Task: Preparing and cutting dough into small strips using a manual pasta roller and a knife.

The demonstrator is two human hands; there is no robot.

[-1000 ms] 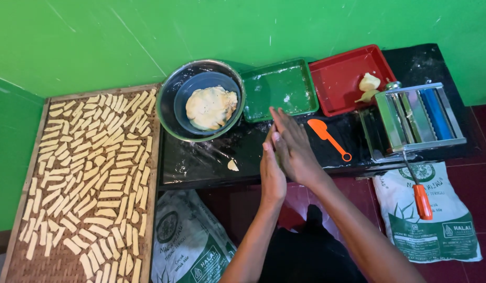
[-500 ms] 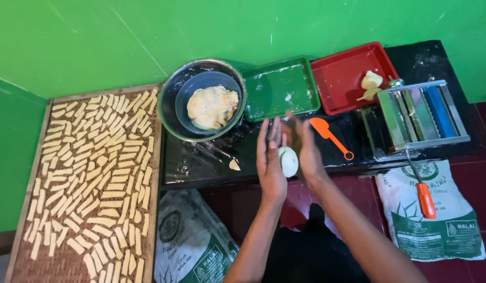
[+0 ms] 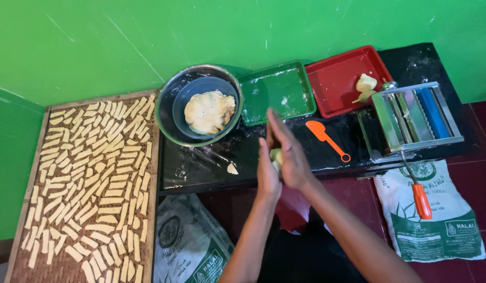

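Dough (image 3: 276, 155), a small pale lump, sits pressed between the two palms, only its edge showing between them. Left hand (image 3: 266, 170) and right hand (image 3: 288, 152) stand flat against each other, fingers straight and pointing away from the body, so the grip is a closed palm-to-palm press on the lump rather than a curl of fingers. Both hands hang above the front edge of the black bench (image 3: 211, 162), near its middle.

Just left of the hands, on the bench, lies a small dough scrap (image 3: 232, 169). Farther left and behind it stands a metal bowl (image 3: 167, 112) with a blue bowl inside, holding a flat round of dough (image 3: 209, 111). Behind the hands sits a green tray (image 3: 277, 89), and to its right a red tray (image 3: 340, 78) with dough pieces (image 3: 365, 85) in its corner. An orange spatula (image 3: 327, 138) lies on the bench right of the hands. Beyond it, at the bench's right end, stands a metal pasta roller (image 3: 413, 118) with an orange-handled crank (image 3: 420, 199) hanging down. Left of the bench, a woven tray (image 3: 23, 209) carries rows of cut dough strips (image 3: 91, 178). Printed sacks (image 3: 437, 220) lie on the floor below the bench.
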